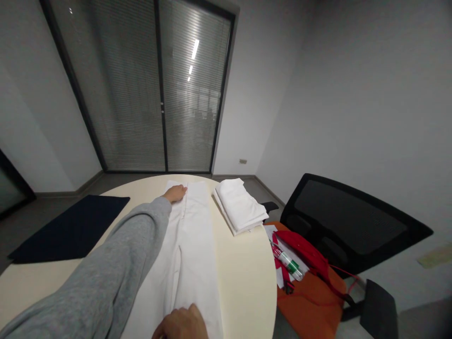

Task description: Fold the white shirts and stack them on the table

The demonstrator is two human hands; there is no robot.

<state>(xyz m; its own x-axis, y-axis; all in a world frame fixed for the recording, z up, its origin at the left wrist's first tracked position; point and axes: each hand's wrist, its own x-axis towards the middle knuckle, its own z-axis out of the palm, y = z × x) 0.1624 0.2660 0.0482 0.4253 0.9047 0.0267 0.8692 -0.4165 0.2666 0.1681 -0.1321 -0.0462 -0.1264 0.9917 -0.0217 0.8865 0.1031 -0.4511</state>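
A long white garment (pixel 192 245) lies stretched out along the round cream table (pixel 243 278). My left hand (pixel 175 193), on a grey-sleeved arm, reaches to its far end and grips the cloth there with fingers curled. My right hand (pixel 181 324) rests on the near end of the garment at the bottom edge of the view, fingers bent down onto the fabric. A folded stack of white cloth (pixel 240 205) sits to the right of the garment's far end.
A dark blue mat (pixel 70 228) lies on the table's left side. Right of the table stands a black mesh chair (pixel 349 221) with an orange seat holding a red bag (pixel 303 249), papers and a green-and-white bottle (pixel 290 263). Glass doors with blinds are behind.
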